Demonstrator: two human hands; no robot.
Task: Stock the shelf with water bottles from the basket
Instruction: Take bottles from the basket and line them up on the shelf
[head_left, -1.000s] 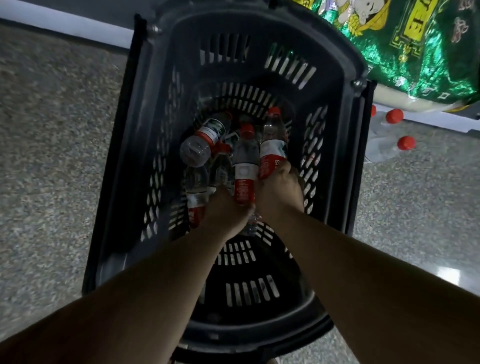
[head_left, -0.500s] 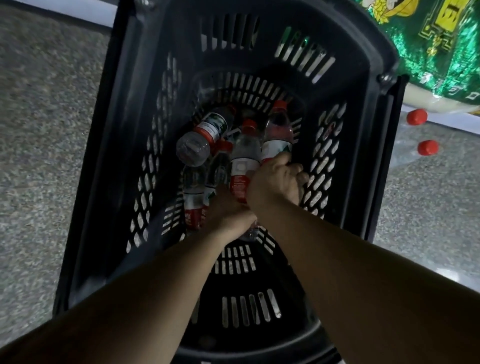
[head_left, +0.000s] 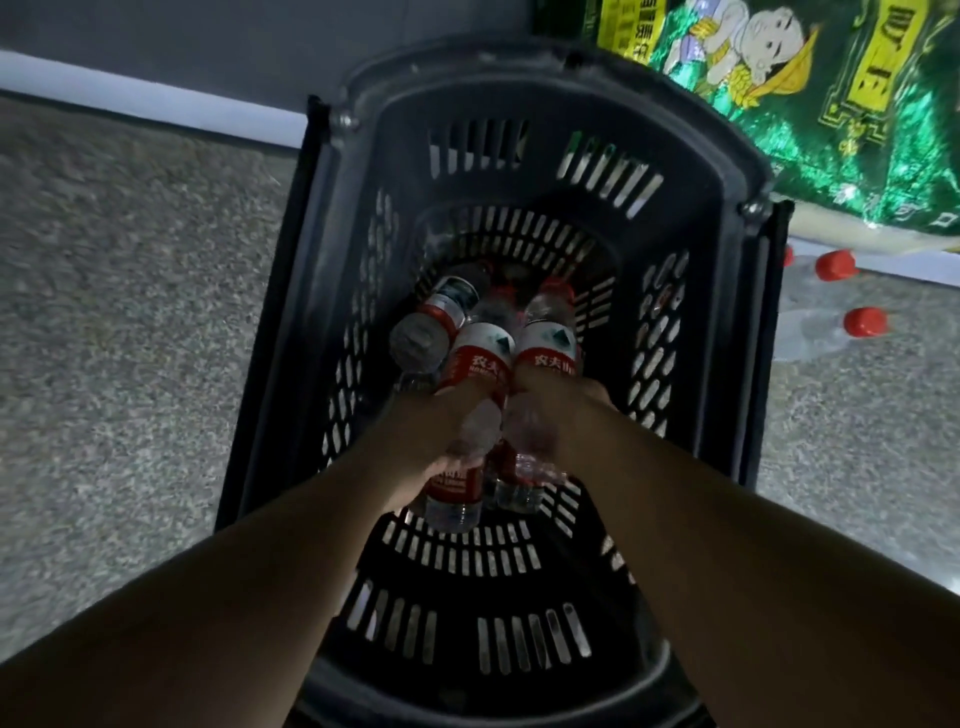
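Inside the black basket (head_left: 519, 130), the left hand (head_left: 441, 415) and right hand (head_left: 550, 400) each grip one water bottle (head_left: 480, 353). More bottles lie beneath, so stocking looks unfinished; no shelf shows.

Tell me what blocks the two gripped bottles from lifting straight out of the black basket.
Nothing visible: the left hand and right hand each grip a red-labelled clear water bottle, and the slotted black plastic basket is open above them.
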